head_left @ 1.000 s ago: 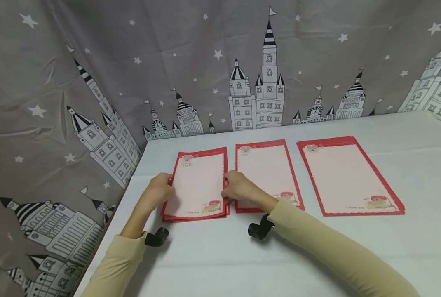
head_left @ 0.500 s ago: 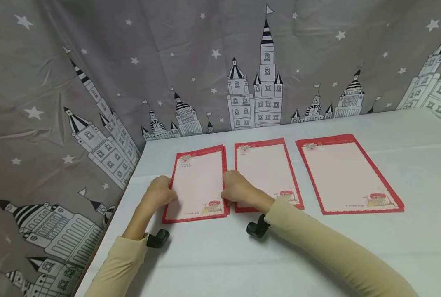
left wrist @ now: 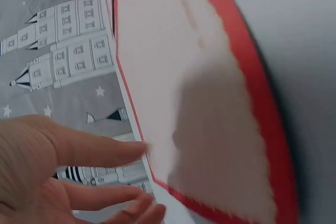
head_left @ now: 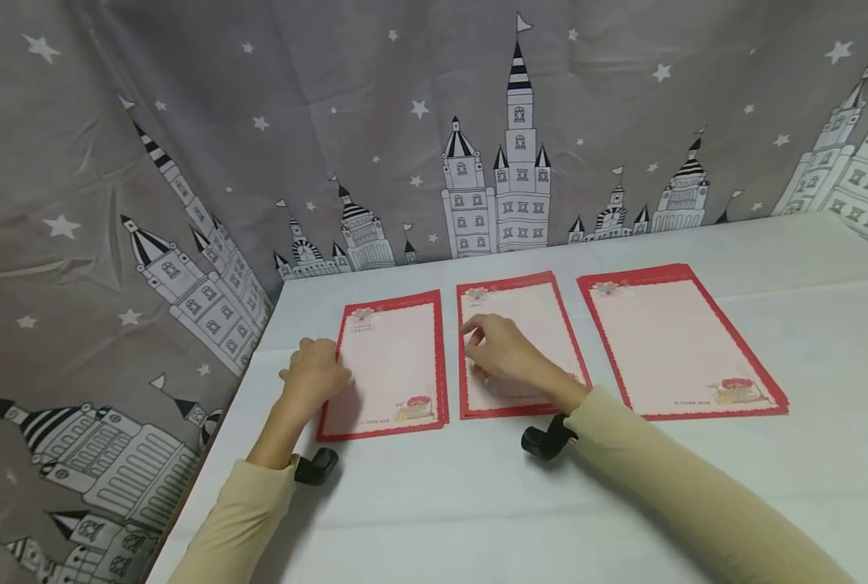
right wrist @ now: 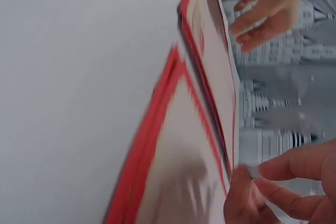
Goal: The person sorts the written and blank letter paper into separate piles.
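Note:
Three red-bordered stacks of letter paper lie in a row on the table. My left hand hovers at the left edge of the left stack, and its shadow falls on the top sheet. In the left wrist view its thumb and fingers are apart, with nothing between them. Over the left side of the middle stack hangs my right hand, its fingers loosely bent and holding nothing. Some handwriting shows at the top of the left sheet.
The right stack lies a little askew, lower sheets showing at its edges. A white cloth covers the table. Grey curtains with castles and stars hang behind and to the left. Each wrist wears a black camera.
Both hands have let go of the left stack. The right hand has moved right, over the middle stack; the left has drawn slightly off the edge. The left stack's sheets lie more evenly aligned.

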Motion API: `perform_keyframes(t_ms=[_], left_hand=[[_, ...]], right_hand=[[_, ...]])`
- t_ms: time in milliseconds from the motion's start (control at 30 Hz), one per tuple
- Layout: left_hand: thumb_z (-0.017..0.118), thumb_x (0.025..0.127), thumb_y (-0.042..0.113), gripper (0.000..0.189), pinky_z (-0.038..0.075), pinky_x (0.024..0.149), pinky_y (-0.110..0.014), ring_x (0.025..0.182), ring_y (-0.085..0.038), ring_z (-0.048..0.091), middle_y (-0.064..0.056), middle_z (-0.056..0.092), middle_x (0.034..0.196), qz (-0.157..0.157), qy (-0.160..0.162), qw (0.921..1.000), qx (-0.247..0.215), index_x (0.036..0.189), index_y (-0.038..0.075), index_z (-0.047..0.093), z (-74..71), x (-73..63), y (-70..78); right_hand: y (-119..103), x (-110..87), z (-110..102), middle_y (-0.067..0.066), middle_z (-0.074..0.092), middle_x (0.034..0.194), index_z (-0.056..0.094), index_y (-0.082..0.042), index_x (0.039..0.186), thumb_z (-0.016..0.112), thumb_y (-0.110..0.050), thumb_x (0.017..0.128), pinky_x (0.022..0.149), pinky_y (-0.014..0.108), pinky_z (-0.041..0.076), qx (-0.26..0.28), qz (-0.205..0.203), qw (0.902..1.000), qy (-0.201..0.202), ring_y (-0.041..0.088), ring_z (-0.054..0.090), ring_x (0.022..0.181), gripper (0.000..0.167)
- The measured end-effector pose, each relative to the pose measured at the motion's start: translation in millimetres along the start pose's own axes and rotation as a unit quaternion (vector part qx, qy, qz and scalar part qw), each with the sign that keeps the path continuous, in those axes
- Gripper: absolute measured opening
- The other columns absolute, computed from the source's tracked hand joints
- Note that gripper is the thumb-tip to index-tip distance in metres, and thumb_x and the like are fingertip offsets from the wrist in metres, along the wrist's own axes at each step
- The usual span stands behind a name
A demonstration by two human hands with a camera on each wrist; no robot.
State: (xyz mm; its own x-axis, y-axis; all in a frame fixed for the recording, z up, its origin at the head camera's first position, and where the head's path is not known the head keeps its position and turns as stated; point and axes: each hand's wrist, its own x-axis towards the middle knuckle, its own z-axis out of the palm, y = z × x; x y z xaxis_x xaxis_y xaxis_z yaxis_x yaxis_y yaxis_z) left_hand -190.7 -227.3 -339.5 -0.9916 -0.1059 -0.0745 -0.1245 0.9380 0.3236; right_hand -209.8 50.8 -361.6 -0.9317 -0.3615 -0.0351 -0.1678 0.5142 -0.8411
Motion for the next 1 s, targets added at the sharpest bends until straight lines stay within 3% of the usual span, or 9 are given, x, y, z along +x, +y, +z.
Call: perform_keyframes(t_ms=[100,200,367,467,600,667,733,833,1000], left_hand=[[0.054,0.091,0.007,0.036,0.044,0.096,-0.069,0.115,-0.051,0.056,-0.036,0.061,0.118,0.034,0.008,0.9991,-0.026,0.118,-0.013,0.067,2.0,2.1,10.3],[0.051,0.098,0.01,0.05,0.049,0.098,-0.058,0.124,-0.046,0.057,-0.033,0.063,0.131,0.051,-0.017,0.9963,-0.067,0.14,-0.018,0.053,5.5,3.4,23.8],[0.049,0.103,0.012,0.049,0.051,0.1,-0.05,0.123,-0.039,0.061,-0.03,0.062,0.137,0.063,-0.07,0.989,-0.114,0.145,-0.013,0.052,15.7,4.8,48.2],[0.051,0.104,0.014,0.047,0.052,0.097,-0.047,0.114,-0.033,0.065,-0.025,0.067,0.13,0.07,-0.092,0.9841,-0.135,0.144,-0.011,0.054,24.7,4.5,62.2],[0.056,0.104,0.017,0.048,0.054,0.082,-0.037,0.09,-0.024,0.065,-0.019,0.07,0.115,0.053,-0.11,0.9805,-0.153,0.144,-0.009,0.053,35.4,3.2,79.5],[0.057,0.103,0.017,0.037,0.051,0.074,-0.032,0.082,-0.022,0.063,-0.017,0.069,0.105,0.05,-0.113,0.9797,-0.158,0.131,-0.008,0.06,39.6,4.1,87.8],[0.056,0.103,0.015,0.021,0.045,0.066,-0.029,0.073,-0.021,0.058,-0.015,0.066,0.09,0.057,-0.117,0.9788,-0.159,0.104,-0.005,0.064,42.9,5.3,96.5],[0.053,0.101,0.009,0.033,0.038,0.058,-0.027,0.063,-0.018,0.053,-0.009,0.056,0.065,0.076,-0.125,0.9767,-0.157,0.069,0.006,0.047,47.4,9.4,107.6],[0.052,0.1,0.008,0.043,0.033,0.054,-0.026,0.053,-0.014,0.04,-0.001,0.042,0.054,0.083,-0.137,0.9787,-0.128,0.058,0.011,0.04,50.7,13.5,120.0]], right_hand=[[10.9,-5.2,-17.5,0.015,0.06,0.104,0.064,0.005,0.133,0.06,-0.005,0.097,0.073,0.032,0.046,-0.051,0.012,0.998,0.035,0.024,0.056,0.085,0.038],[22.7,-11.8,-32.3,0.021,0.058,0.118,0.063,0.007,0.134,0.061,-0.007,0.097,0.083,0.041,0.049,-0.106,0.029,0.9917,0.066,0.031,0.053,0.102,0.039],[39.6,-23.7,-51.3,0.032,0.048,0.133,0.057,0.014,0.138,0.064,-0.008,0.098,0.096,0.053,0.045,-0.164,0.054,0.978,0.117,0.042,0.045,0.12,0.047],[47.4,-29.8,-60.5,0.035,0.048,0.128,0.06,0.018,0.129,0.063,-0.008,0.096,0.093,0.053,0.045,-0.179,0.063,0.974,0.123,0.045,0.045,0.116,0.042],[54.6,-34.8,-69.1,0.031,0.051,0.115,0.063,0.018,0.113,0.061,-0.01,0.095,0.083,0.047,0.047,-0.17,0.081,0.9774,0.096,0.04,0.048,0.105,0.032],[56.8,-36.6,-72.6,0.027,0.054,0.107,0.063,0.017,0.115,0.062,-0.01,0.096,0.075,0.04,0.048,-0.15,0.092,0.9809,0.084,0.034,0.051,0.095,0.033],[57.8,-38.7,-75.8,0.022,0.055,0.096,0.064,0.016,0.114,0.062,-0.01,0.096,0.066,0.033,0.047,-0.133,0.103,0.9827,0.079,0.028,0.053,0.083,0.031],[59.6,-40.5,-79.8,0.015,0.051,0.082,0.065,0.014,0.111,0.062,-0.01,0.097,0.056,0.027,0.04,-0.121,0.112,0.9833,0.077,0.02,0.047,0.065,0.028],[62.0,-40.5,-81.6,0.024,0.056,0.102,0.061,0.017,0.126,0.06,-0.01,0.098,0.065,0.031,0.043,-0.126,0.115,0.9826,0.073,0.028,0.053,0.084,0.039]])
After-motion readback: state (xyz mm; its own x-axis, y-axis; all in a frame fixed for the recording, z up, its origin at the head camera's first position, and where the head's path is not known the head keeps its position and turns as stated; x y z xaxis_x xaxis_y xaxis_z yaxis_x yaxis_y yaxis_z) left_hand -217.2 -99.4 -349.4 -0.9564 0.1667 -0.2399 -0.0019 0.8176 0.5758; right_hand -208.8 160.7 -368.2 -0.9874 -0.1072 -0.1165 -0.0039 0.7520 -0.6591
